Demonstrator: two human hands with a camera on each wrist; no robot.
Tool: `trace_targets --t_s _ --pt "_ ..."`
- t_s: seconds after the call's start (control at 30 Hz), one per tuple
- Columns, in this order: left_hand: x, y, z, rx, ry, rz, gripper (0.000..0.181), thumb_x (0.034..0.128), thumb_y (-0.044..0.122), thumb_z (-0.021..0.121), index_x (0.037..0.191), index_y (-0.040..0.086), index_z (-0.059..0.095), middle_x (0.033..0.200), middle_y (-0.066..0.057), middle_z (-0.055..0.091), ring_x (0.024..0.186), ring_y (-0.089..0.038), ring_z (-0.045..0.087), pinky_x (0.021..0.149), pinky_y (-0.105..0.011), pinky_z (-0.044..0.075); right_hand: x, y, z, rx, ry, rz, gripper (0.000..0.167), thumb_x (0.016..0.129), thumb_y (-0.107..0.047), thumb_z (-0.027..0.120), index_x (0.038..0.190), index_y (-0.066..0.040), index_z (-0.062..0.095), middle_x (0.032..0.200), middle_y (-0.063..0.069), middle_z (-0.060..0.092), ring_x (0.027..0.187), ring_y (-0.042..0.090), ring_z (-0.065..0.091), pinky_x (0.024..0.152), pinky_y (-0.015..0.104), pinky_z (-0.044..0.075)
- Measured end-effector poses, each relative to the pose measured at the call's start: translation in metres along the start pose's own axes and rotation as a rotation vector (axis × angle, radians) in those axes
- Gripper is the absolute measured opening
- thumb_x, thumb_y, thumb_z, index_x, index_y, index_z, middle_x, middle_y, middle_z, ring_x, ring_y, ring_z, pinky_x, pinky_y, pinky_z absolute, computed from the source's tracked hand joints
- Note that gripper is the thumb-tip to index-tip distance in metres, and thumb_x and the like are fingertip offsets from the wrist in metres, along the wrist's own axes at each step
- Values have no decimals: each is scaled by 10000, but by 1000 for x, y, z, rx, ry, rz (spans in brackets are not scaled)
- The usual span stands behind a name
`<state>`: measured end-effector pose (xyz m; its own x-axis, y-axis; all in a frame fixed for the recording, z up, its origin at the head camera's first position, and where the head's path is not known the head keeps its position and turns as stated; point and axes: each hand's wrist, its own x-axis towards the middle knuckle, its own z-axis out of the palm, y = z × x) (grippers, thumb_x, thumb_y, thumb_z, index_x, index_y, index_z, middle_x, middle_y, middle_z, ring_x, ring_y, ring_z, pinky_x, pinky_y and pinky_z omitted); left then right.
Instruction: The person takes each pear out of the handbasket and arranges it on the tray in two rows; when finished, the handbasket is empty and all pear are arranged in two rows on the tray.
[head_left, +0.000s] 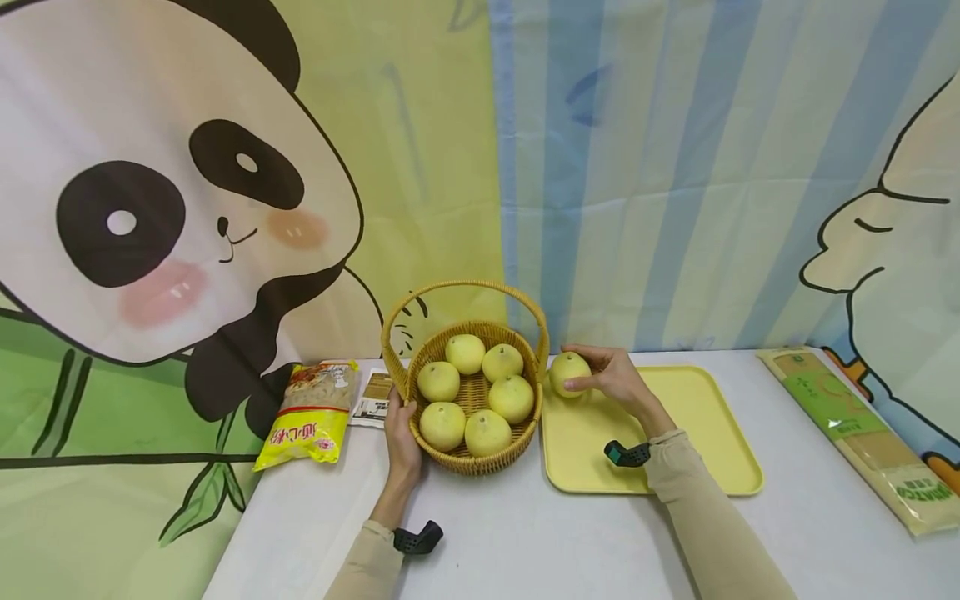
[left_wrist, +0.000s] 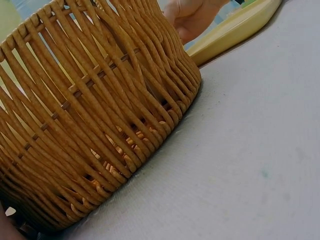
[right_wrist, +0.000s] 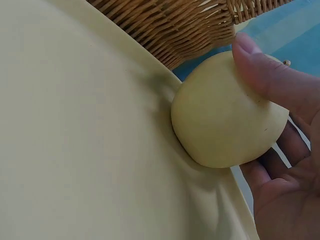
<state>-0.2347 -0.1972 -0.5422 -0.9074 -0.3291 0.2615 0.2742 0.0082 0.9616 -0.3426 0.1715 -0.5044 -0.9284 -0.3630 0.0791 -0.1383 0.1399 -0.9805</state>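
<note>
A wicker basket (head_left: 468, 467) with a tall arched handle stands near the middle of the table, holding several round, pale yellow-green fruits (head_left: 487, 433). My left hand (head_left: 402, 437) holds the basket's left side near the handle's base; most of its fingers are hidden. To the right of the basket, my right hand (head_left: 617, 382) grips another such fruit (right_wrist: 227, 112), thumb on one side and fingers on the other. This fruit is at the upper left corner of a yellow tray (head_left: 660, 433). Whether it touches the tray I cannot tell. In the left wrist view, the basket's woven wall (left_wrist: 100, 110) fills the left side.
A yellow food packet (head_left: 309, 414) lies left of the basket, beside a small printed packet (head_left: 372, 400). On the far right lies a long green-and-clear package (head_left: 855, 429). A printed cloth backdrop (head_left: 637, 167) hangs right behind the white table (head_left: 495, 542).
</note>
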Motion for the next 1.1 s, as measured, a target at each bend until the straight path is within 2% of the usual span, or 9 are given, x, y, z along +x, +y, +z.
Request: trace_targets --t_s 0.17,0.3,0.37,0.47,0.53,0.6,0.83,0.97,1.1 --pt "2 1 0 -3 -5 7 643 1031 116 342 1674 140 327 1724 -84 346 1607 -253 277 1331 -487 174 1 -3 -1 -37 -26 -20 748 790 -74 923 1472 -32 620 1498 175 628 1351 377 621 959 219 581" --pt "1 2 0 5 0 3 646 1030 124 343 1675 145 324 1726 -68 344 1605 -235 281 1331 -468 182 2 -6 -1 -106 -47 -30 760 798 -101 927 1485 -39 607 1528 165 605 1365 383 610 1026 294 573" --pt "0 2 0 5 5 4 646 1028 126 343 1673 146 331 1724 -69 348 1603 -236 287 1330 -463 187 1 -7 -2 -140 -59 -39 771 807 -132 928 1497 -44 596 1556 152 580 1437 381 545 1140 375 507" --pt "-1 3 0 12 7 1 640 1029 128 346 1669 137 339 1719 -78 356 1597 -238 294 1327 -468 194 -3 -12 -2 -179 -73 -65 794 829 -186 918 1528 -56 566 1598 130 541 1545 374 407 1275 494 328" --pt "-1 4 0 16 9 -4 637 1031 131 347 1668 136 340 1716 -79 361 1591 -235 301 1324 -465 200 -7 -18 -3 -196 -78 -92 801 858 -215 897 1556 -64 534 1626 123 508 1581 375 341 1304 547 246" --pt "-1 3 1 15 11 -8 633 1034 131 348 1667 133 342 1711 -83 367 1586 -234 306 1322 -470 202 -11 -26 -2 -207 -72 -123 783 890 -235 870 1570 -70 516 1635 117 499 1579 376 345 1307 574 230" --pt "-1 2 2 6 16 -6 626 1033 135 348 1659 120 357 1704 -94 381 1583 -244 317 1320 -476 210 -29 -60 0 -184 -32 -214 575 940 -189 817 1478 -107 633 1549 142 591 1483 353 492 1264 569 336" --pt "-1 1 1 -1 16 -15 623 1035 144 353 1658 117 358 1703 -98 380 1585 -249 314 1321 -474 208 -40 -79 3 -231 2 -232 438 940 -214 819 1368 -178 730 1446 92 683 1388 295 590 1182 511 461" --pt "-1 2 1 2 21 -17 626 1032 149 358 1657 109 356 1705 -102 377 1588 -253 310 1323 -471 205 -47 -100 10 -219 -57 -282 384 943 -161 808 1321 -115 755 1349 159 728 1230 307 690 1017 401 588"
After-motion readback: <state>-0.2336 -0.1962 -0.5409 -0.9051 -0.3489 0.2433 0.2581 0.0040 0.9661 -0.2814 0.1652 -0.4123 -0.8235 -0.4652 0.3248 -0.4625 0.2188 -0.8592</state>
